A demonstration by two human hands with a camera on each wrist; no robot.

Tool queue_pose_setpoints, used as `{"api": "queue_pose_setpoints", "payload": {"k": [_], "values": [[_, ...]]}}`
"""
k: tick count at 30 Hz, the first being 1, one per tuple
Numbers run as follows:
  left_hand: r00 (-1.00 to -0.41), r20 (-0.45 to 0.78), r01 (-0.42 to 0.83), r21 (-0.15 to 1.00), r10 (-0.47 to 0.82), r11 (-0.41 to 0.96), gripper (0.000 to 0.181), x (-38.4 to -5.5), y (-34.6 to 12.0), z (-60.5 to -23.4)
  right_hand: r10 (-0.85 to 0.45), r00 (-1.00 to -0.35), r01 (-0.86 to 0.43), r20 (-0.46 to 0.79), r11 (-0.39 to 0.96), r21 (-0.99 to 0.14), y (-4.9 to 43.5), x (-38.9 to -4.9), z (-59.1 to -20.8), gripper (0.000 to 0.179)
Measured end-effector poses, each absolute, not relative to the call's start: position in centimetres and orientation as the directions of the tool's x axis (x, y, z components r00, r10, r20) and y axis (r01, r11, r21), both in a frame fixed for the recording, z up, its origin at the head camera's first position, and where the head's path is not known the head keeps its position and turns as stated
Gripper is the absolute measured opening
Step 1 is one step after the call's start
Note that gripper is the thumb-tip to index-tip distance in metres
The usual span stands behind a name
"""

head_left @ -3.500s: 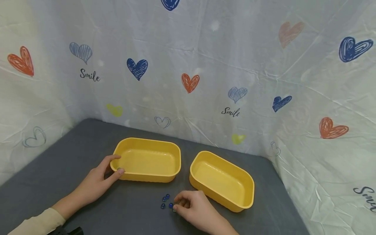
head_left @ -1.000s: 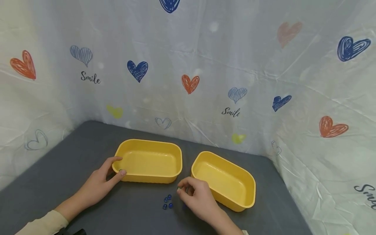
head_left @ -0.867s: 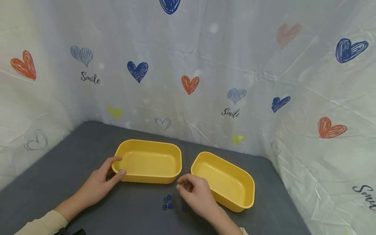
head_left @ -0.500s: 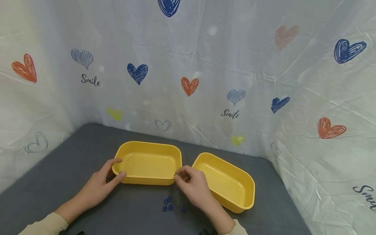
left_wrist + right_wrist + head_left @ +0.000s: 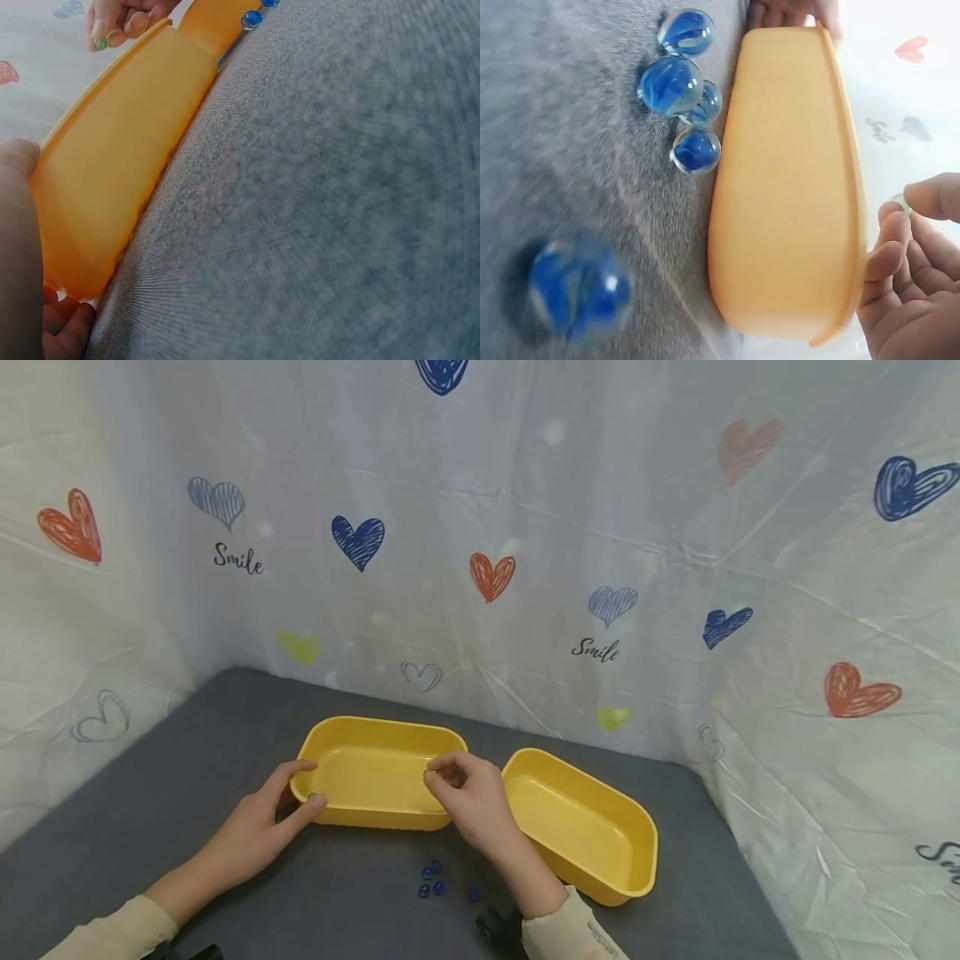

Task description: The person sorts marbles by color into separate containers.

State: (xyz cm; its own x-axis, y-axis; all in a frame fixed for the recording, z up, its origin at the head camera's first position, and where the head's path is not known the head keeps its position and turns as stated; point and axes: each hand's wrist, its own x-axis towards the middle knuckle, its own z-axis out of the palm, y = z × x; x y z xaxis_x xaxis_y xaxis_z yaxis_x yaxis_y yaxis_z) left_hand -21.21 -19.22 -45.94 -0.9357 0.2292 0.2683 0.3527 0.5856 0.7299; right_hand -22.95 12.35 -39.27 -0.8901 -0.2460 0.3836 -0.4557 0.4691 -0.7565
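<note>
My left hand [image 5: 258,827] grips the left end of a yellow bin [image 5: 375,818], its thumb and fingers around the rim. A small greenish spot shows beside that thumb; I cannot tell what it is. Above the same bin's right end, my right hand [image 5: 474,795] pinches a green glass marble [image 5: 100,44] between thumb and fingertips. In the right wrist view the marble [image 5: 901,201] is mostly covered by those fingers. Several blue swirled marbles [image 5: 671,86] lie clustered on the cloth in front of the bin. One blue marble [image 5: 473,894] sits apart to their right.
A second yellow bin [image 5: 588,806] stands angled to the right, with my right forearm crossing its near left side. Dark grey cloth [image 5: 345,902] covers the table. A white curtain [image 5: 420,602] printed with hearts hangs behind and at both sides.
My right hand has carried the pinched marble from beside the blue marbles up and left to above the left bin. The lone blue marble has come into view. My left hand stays on the bin.
</note>
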Motion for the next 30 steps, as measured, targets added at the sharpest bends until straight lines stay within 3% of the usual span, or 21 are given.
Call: {"api": "queue_pose_setpoints", "payload": {"k": [30], "values": [[-0.937,0.268,0.35,0.724,0.225,0.595,0.058,-21.23,-19.32,-45.87,-0.28,-0.892,-0.45,0.355,0.483,-0.751,12.0,-23.5,-39.91,0.017]]}}
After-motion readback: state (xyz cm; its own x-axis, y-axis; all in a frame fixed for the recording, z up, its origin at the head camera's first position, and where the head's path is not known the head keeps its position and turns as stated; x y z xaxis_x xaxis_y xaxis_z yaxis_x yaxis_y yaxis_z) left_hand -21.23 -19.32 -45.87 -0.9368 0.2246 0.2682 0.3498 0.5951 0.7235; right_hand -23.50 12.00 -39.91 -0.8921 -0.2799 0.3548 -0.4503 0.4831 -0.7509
